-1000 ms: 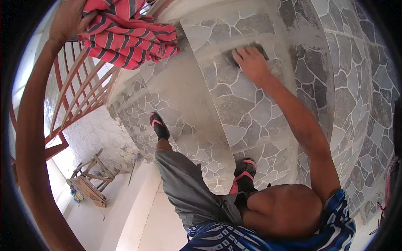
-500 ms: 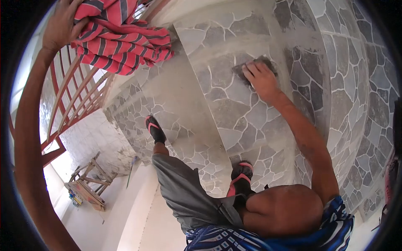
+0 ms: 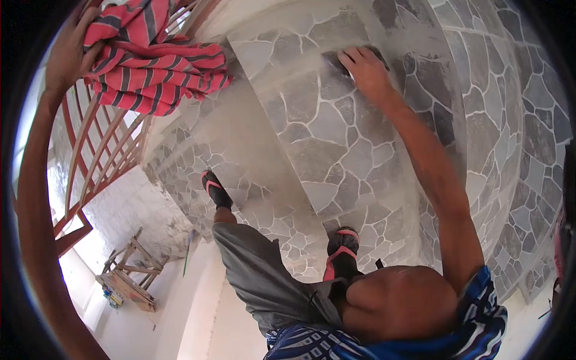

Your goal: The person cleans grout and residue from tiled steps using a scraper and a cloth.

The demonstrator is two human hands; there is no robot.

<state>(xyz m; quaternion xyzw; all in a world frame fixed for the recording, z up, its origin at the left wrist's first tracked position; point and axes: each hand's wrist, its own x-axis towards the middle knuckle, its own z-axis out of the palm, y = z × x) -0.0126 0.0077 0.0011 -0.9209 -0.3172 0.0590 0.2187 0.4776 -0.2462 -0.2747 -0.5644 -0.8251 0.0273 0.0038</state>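
My right hand (image 3: 367,72) presses a dark cloth or pad (image 3: 341,63) against the grey stone-patterned surface (image 3: 324,120), its fingers bent over it. Pale lines run between the stones, and parts of the surface look hazy. At the upper left, my left hand (image 3: 67,57) is closed at the edge of a bunched red cloth with dark stripes (image 3: 162,72), which hangs over a reddish-brown railing (image 3: 99,153). What else the left fingers hold behind the cloth is hidden.
My feet, in dark socks and pink-strapped sandals (image 3: 215,187) (image 3: 344,249), stand apart on the stone-patterned steps. A wooden stand (image 3: 129,279) is at the lower left, near a thin green-handled tool (image 3: 188,252). A stone-patterned wall (image 3: 486,120) curves along the right.
My right hand has moved up the surface and slightly left with the dark pad. In view, the striped cloth, railing and left hand have shifted slightly left.
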